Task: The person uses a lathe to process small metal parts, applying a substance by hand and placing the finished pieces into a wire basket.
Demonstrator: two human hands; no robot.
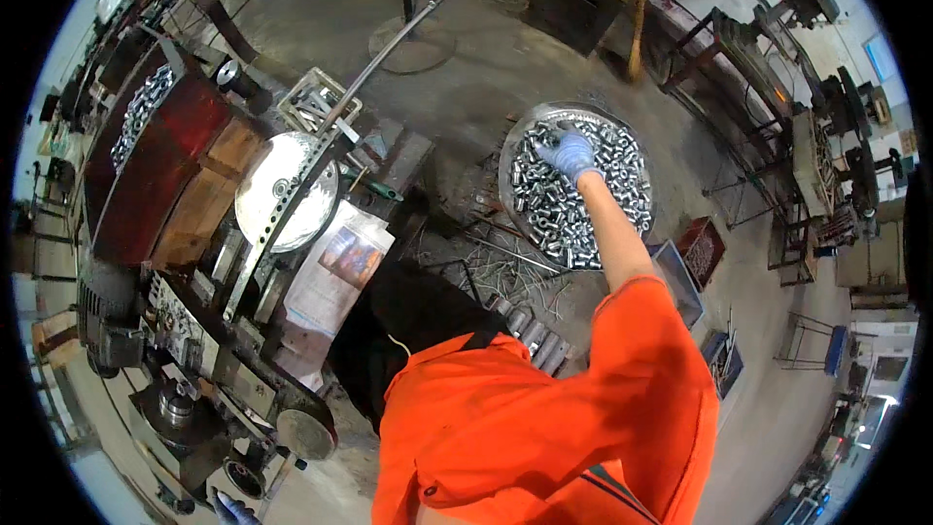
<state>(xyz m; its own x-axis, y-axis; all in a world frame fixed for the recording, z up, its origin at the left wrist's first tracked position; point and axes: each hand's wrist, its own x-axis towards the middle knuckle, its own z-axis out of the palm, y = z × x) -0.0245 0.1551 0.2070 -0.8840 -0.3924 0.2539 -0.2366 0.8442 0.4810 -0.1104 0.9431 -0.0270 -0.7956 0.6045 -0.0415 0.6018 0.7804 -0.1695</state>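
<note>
My right hand (575, 156), in a light blue glove with dark fingertips, reaches into a wide round metal tub (505, 170). Its fingers bend down among a heap of small shiny metal fittings (575, 219) shaped like short sleeves. What they grip is hidden by the glove and the heap. Only part of my left hand (231, 507), also gloved, shows at the lower left edge, close to the machine's lower parts (243, 476). Whether its fingers are closed cannot be made out.
A machine with a perforated metal bar (277, 224) and round pale plate (282, 180) stands at left. Newspaper (335, 267) lies beside it. A red bin (146, 175) holds more fittings. Metal scraps (515, 272) litter the floor near the tub. Right of it sits a small red box (700, 251).
</note>
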